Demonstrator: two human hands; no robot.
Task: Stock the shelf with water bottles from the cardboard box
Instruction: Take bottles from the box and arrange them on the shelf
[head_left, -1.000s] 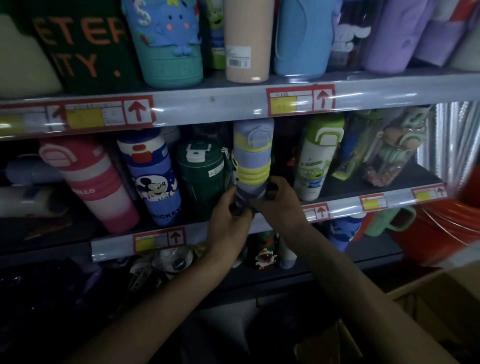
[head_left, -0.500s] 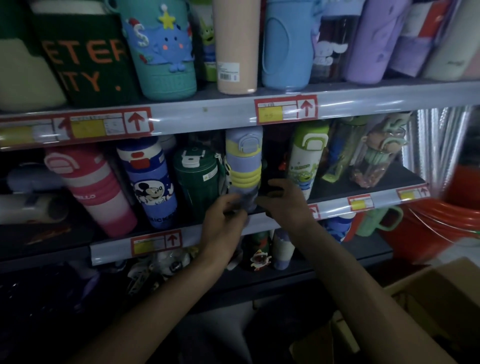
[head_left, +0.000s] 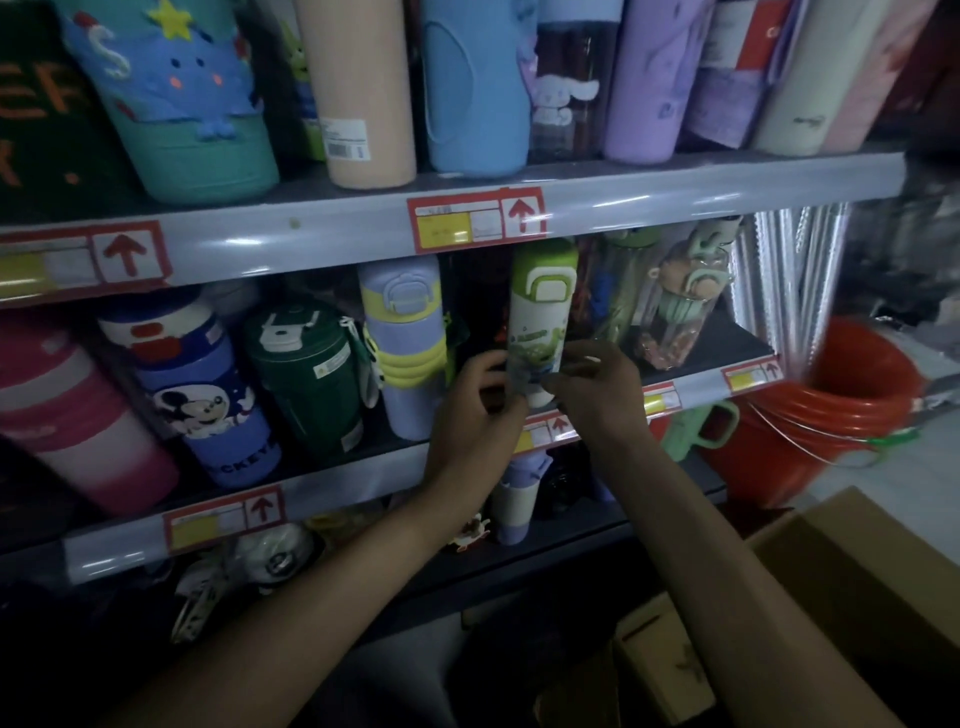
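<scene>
Bottle (head_left: 540, 317), green-white, gripped low by fingers of L hand (head_left: 475, 415) + R hand (head_left: 600, 400); base hidden, print blurred.

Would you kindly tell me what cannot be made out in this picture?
Head view:
- Lower part of the green-and-white bottle: hidden behind the left hand and right hand; grip blurred.
- Print on the price tag: too small, blurred.
- Inside of the cardboard box: dark, cut off by the edge.
</scene>
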